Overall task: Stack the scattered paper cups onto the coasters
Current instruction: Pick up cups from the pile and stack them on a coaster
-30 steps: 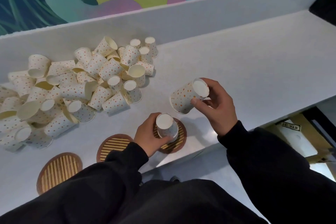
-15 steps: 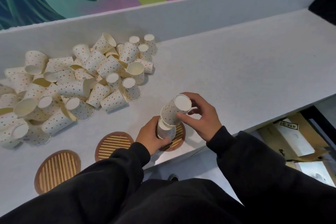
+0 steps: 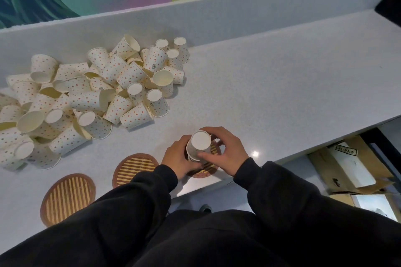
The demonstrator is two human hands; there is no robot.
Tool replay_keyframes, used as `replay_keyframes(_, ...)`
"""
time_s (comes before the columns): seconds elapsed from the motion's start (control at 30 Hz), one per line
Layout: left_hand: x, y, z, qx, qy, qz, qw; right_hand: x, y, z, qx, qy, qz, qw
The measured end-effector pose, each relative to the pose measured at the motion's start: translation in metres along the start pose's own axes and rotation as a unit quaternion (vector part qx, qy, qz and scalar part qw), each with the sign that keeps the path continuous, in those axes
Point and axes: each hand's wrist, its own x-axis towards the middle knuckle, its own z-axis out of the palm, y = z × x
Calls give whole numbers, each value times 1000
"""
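Note:
A short stack of upside-down dotted paper cups (image 3: 200, 145) stands on the rightmost round bamboo coaster (image 3: 213, 150) near the counter's front edge. My left hand (image 3: 176, 157) grips the stack's lower part from the left. My right hand (image 3: 225, 151) holds the top cup from the right, fingers wrapped around it. Two more coasters lie bare to the left: a middle coaster (image 3: 134, 168) and a far-left coaster (image 3: 67, 195). A big heap of scattered dotted cups (image 3: 91, 97) covers the counter's left side.
The white counter (image 3: 282, 84) stretches to the right, with a raised white ledge (image 3: 217, 13) behind it. Below the counter's right edge sit cardboard boxes (image 3: 351, 167). My dark sleeves fill the bottom of the view.
My right hand brought its cup down from the upper right and set it upside-down over the cup my left hand steadies on the coaster.

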Motion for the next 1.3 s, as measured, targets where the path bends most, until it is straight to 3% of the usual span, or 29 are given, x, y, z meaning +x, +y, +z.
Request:
replay_keyframes(0.33, 1, -6, 3, 12, -3, 8, 1000, -2, 30, 18, -41, -31, 76, 996)
replay_keyframes(0.9, -1, -7, -7, 12, -16, 40, 999, -2, 30, 17, -78, -41, 104, 991)
replay_keyframes(1.3, -2, -3, -26, 63, -61, 43, 995, 10, 22, -6, -124, -119, 147, 974)
